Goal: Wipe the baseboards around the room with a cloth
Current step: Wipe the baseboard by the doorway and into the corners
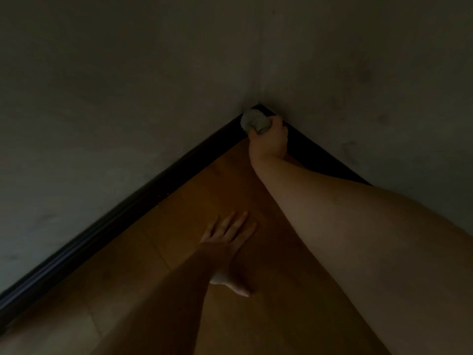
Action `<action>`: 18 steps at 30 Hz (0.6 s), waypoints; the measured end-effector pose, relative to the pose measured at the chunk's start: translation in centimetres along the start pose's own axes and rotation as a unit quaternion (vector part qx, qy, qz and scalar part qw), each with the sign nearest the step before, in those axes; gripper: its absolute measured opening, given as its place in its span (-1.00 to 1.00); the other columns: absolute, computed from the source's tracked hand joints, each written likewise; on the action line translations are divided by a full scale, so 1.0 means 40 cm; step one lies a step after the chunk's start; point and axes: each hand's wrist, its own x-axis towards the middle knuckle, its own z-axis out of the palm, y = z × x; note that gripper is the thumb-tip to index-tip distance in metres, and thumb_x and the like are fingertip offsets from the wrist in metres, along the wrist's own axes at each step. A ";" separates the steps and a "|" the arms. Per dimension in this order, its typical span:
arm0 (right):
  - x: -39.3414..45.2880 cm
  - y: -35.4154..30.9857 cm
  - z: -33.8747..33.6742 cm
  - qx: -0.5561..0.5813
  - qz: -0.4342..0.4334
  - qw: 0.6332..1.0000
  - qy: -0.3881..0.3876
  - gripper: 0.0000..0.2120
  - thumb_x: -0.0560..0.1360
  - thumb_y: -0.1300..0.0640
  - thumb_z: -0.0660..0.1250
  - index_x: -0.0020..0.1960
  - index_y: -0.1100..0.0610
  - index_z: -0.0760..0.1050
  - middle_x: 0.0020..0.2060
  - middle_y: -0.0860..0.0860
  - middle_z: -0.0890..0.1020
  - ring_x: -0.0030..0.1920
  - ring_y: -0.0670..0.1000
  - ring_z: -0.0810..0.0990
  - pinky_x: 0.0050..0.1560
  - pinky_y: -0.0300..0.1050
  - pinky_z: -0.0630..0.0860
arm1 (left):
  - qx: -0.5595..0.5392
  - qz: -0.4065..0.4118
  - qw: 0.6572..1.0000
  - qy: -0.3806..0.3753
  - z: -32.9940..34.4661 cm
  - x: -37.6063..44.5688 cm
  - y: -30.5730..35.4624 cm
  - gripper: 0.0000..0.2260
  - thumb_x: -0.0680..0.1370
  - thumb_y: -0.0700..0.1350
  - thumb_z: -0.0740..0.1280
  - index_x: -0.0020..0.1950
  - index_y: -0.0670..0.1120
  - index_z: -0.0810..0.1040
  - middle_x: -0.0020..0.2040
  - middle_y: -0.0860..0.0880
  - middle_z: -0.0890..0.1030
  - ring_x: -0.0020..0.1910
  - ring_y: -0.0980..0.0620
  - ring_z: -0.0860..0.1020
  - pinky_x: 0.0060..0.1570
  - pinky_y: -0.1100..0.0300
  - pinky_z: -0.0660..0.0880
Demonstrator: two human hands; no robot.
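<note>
Two dark baseboards meet in a room corner. The left baseboard [143, 198] runs down to the lower left, and the right baseboard [314, 155] runs down to the right. My right hand [268, 139] grips a bunched pale cloth [253, 121] and presses it against the left baseboard right at the corner. My left hand [227, 234] lies flat on the wooden floor [230, 180] with its fingers straight and spread, well below the corner. The room is dim.
Pale walls rise above both baseboards [128, 98]. A bare foot [235, 285] stands on the floor just below my left hand. My right forearm crosses the right side of the floor.
</note>
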 end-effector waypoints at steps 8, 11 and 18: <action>0.049 0.000 0.045 -0.031 0.069 0.996 0.037 -0.65 0.54 0.02 0.34 0.25 0.11 0.35 0.23 0.15 0.42 0.15 0.20 0.52 -0.10 0.00 0.41 | 0.005 0.000 1.000 0.007 -0.003 0.001 0.000 0.31 0.10 0.60 0.37 0.50 0.26 -0.48 0.43 0.20 -0.61 0.37 0.16 -0.63 0.15 0.11 -0.74; 0.037 0.019 0.024 0.007 0.089 0.994 0.057 -0.66 0.54 0.04 0.34 0.25 0.09 0.35 0.22 0.13 0.43 0.13 0.17 0.51 -0.09 -0.03 0.43 | 0.002 -0.001 1.000 -0.003 -0.008 0.000 -0.001 0.31 0.08 0.61 0.36 0.50 0.27 -0.46 0.47 0.19 -0.57 0.40 0.14 -0.60 0.19 0.10 -0.71; -0.021 0.085 -0.083 0.058 0.089 0.990 0.096 -0.69 0.52 0.08 0.37 0.22 0.08 0.40 0.13 0.08 0.46 -0.08 0.04 0.48 -0.22 -0.13 0.35 | 0.002 -0.013 1.000 -0.006 -0.006 0.002 -0.003 0.32 0.04 0.63 0.33 0.50 0.28 -0.45 0.48 0.17 -0.56 0.41 0.12 -0.60 0.34 -0.10 -0.54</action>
